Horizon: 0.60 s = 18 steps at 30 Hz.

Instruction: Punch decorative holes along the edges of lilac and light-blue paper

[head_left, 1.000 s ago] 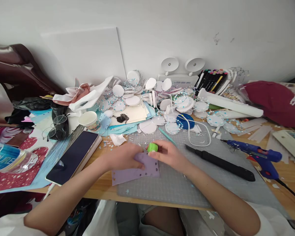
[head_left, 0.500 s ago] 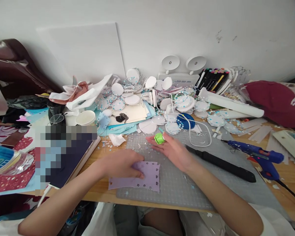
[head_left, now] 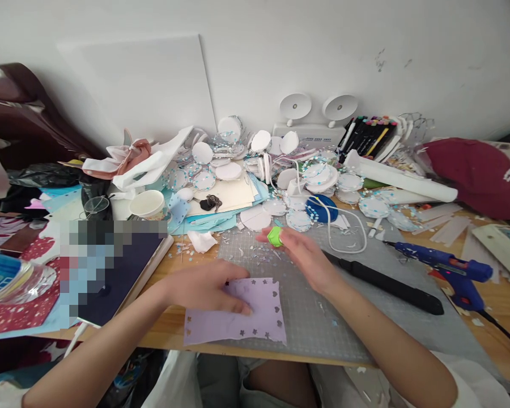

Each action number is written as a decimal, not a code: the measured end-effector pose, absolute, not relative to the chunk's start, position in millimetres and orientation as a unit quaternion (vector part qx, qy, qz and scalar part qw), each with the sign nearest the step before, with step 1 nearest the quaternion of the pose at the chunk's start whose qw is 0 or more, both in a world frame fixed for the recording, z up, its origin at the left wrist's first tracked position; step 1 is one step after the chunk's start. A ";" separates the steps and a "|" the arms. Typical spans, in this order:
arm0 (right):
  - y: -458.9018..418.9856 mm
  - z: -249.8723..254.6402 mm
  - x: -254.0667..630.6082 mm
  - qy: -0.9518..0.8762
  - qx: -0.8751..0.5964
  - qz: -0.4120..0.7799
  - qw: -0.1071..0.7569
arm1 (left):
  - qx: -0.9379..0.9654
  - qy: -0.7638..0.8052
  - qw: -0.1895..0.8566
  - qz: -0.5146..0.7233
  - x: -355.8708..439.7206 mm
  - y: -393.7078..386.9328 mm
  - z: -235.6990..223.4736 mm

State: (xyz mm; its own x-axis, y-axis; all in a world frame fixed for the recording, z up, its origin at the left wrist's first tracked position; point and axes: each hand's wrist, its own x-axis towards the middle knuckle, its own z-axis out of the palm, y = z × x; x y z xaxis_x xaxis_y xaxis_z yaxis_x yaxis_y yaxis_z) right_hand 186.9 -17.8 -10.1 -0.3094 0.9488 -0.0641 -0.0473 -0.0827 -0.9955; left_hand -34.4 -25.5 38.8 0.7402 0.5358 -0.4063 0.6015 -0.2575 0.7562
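Observation:
A lilac paper sheet [head_left: 255, 317] with small flower and heart cut-outs along its edges lies on the grey cutting mat [head_left: 323, 323] near the desk's front edge. My left hand [head_left: 208, 289] lies on the sheet's left part, fingers pressed on it. My right hand [head_left: 300, 252] hovers over the mat behind the sheet, fingers closed on a small green punch [head_left: 275, 236].
A phone [head_left: 114, 266] lies left of the mat, with a paper cup [head_left: 148, 205] behind it. A black knife [head_left: 386, 286] and a blue glue gun [head_left: 446, 273] lie to the right. White discs, markers [head_left: 368, 135], a white roll [head_left: 402, 181] and a red cap [head_left: 476, 175] crowd the back.
My right hand lifted the green punch off the lilac sheet and moved it back and right. The sheet slid toward the front edge under my left hand.

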 end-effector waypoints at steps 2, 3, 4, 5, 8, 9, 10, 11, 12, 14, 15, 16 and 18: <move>-17.6 -8.0 186.3 -0.526 -0.427 0.611 0.410 | 0.781 0.350 0.517 -0.016 -36.4 -25.5 39.3; -17.5 -7.0 186.1 -0.526 -0.433 0.607 0.409 | 0.775 0.346 0.529 -0.006 -37.5 -25.5 39.2; -17.3 -6.1 186.0 -0.534 -0.439 0.596 0.408 | 0.768 0.344 0.541 0.004 -38.6 -25.6 38.8; -17.2 -5.2 186.0 -0.549 -0.442 0.582 0.406 | 0.758 0.346 0.553 0.013 -39.7 -25.8 38.3; -17.7 -3.3 186.0 -0.587 -0.442 0.550 0.396 | 0.722 0.367 0.585 0.035 -42.9 -27.3 36.1; -18.1 -2.9 185.8 -0.583 -0.442 0.556 0.395 | 0.709 0.375 0.596 0.044 -43.9 -28.1 35.4; -18.4 -2.7 185.4 -0.570 -0.442 0.568 0.396 | 0.695 0.382 0.606 0.054 -45.0 -29.1 34.7; -18.5 -2.9 185.0 -0.556 -0.444 0.579 0.399 | 0.680 0.388 0.618 0.065 -46.0 -30.2 33.9; -18.3 -3.5 184.6 -0.543 -0.447 0.585 0.403 | 0.662 0.395 0.632 0.078 -46.9 -31.6 33.0; -16.7 -6.6 184.7 -0.545 -0.465 0.562 0.413 | 0.621 0.407 0.661 0.107 -48.6 -34.9 30.7; -15.2 -9.1 185.4 -0.564 -0.480 0.525 0.419 | 0.602 0.411 0.673 0.124 -49.2 -36.9 29.3; -13.4 -12.1 186.6 -0.595 -0.497 0.468 0.424 | 0.585 0.413 0.684 0.141 -49.6 -39.2 27.7; -9.2 -18.9 190.1 -0.670 -0.528 0.314 0.416 | 0.550 0.412 0.704 0.179 -49.9 -44.7 23.9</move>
State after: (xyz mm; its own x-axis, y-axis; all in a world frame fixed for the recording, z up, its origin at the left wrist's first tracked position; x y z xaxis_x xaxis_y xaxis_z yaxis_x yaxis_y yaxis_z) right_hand 190.1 -9.2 -18.9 -0.0960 0.9694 0.2258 0.4471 0.2446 -0.8604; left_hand -49.9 -44.7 23.9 0.5973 0.7047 -0.3830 0.2004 0.3313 0.9220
